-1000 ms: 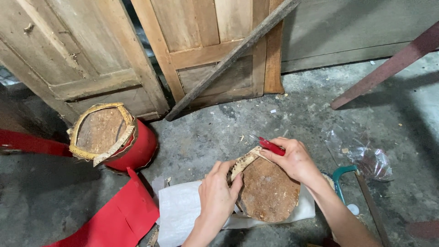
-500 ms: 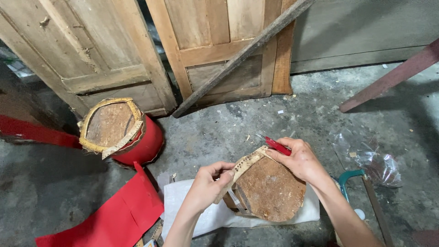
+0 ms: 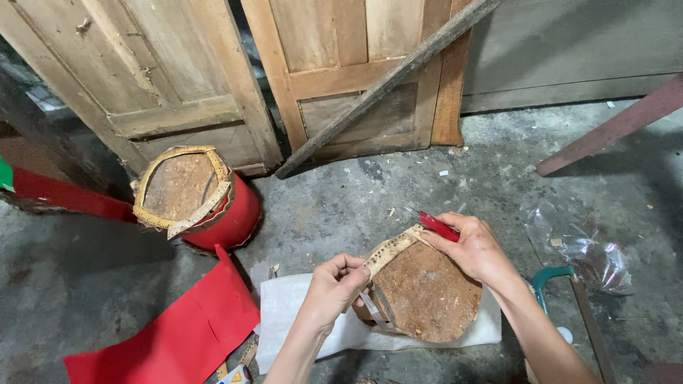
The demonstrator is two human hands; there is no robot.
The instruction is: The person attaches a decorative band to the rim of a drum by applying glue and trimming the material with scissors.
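Your left hand [image 3: 333,288] has slid off the drum [image 3: 423,293] face to pinch its stiff rim strip [image 3: 390,250], while your right hand [image 3: 475,249] fingers clamp a red tool [image 3: 438,225] there; the hide looks brittle, so grip the rim.

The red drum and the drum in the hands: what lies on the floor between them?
In the head view, between the red drum and the held drum lie bare concrete floor, red sheet, and white sack.
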